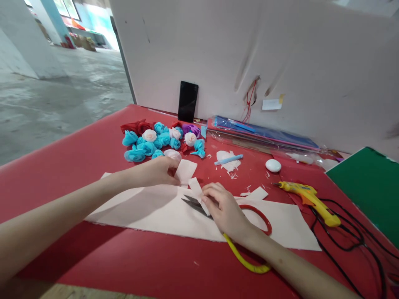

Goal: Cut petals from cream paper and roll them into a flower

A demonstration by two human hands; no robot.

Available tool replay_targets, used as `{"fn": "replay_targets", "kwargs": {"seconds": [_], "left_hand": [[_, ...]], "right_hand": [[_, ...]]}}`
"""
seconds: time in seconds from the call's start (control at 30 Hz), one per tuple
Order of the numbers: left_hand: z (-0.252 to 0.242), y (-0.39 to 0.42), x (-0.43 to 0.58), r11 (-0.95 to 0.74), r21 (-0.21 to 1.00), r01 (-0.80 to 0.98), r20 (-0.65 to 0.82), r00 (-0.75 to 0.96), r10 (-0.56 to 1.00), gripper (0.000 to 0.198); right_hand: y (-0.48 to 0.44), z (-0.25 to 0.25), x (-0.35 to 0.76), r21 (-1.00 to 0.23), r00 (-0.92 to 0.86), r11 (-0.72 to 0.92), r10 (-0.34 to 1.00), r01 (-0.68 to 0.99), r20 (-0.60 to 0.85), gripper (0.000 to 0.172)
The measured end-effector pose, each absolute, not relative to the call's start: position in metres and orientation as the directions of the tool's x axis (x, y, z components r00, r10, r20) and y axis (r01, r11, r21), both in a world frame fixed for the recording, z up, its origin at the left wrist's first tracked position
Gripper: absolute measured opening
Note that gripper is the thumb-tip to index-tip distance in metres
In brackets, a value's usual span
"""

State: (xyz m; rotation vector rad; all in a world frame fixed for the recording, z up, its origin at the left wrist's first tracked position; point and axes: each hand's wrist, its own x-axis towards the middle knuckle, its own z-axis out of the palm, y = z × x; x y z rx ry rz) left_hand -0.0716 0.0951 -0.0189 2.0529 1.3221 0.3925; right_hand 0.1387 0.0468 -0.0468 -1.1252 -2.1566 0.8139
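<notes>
My left hand (pixel 165 171) pinches the edge of a pale pink paper piece (pixel 187 169). In my right hand (pixel 225 209) is a pale paper strip (pixel 195 187), held between thumb and fingers. Beneath that hand lie scissors with dark blades, one red handle (pixel 260 216) and one yellow handle (pixel 243 259); the hand covers their middle. A long pale paper sheet (pixel 140 211) spreads under both hands. Just beyond the left hand is a cluster of paper roses in blue (pixel 146 147), red (pixel 139 126), purple (pixel 191 129) and pale pink (pixel 149 135).
A yellow glue gun (pixel 311 199) with a black cord lies at right, near a white oval object (pixel 273 165). A light-blue stick (pixel 228 160) rests among paper scraps. Behind stand a phone (pixel 188 101), wrapped paper sheets (pixel 264 133) and a white board (pixel 218 54). A green board (pixel 368 187) leans at right.
</notes>
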Motion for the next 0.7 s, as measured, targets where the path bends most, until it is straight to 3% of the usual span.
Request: {"fn": "replay_targets", "kwargs": {"seconds": [0.2, 0.33, 0.5, 0.7], "left_hand": [[-0.018, 0.092, -0.078, -0.293, 0.605, 0.741, -0.096, 0.433, 0.897, 0.017], [-0.010, 0.094, -0.081, -0.289, 0.572, 0.767, -0.032, 0.373, 0.927, 0.041], [0.006, 0.089, -0.075, -0.340, 0.559, 0.756, 0.066, 0.368, 0.928, 0.027], [-0.001, 0.087, -0.068, -0.388, 0.594, 0.705, 0.030, 0.463, 0.886, 0.025]], "right_hand": [[0.046, -0.046, 0.138, -0.749, -0.459, 0.433, 0.867, 0.501, 0.194, 0.018], [0.046, -0.048, 0.138, -0.780, -0.393, 0.383, 0.899, 0.494, 0.192, 0.016], [0.048, -0.047, 0.139, -0.826, -0.320, 0.330, 0.927, 0.457, 0.193, 0.014], [0.048, -0.048, 0.140, -0.866, -0.280, 0.272, 0.946, 0.419, 0.161, 0.013]]}}
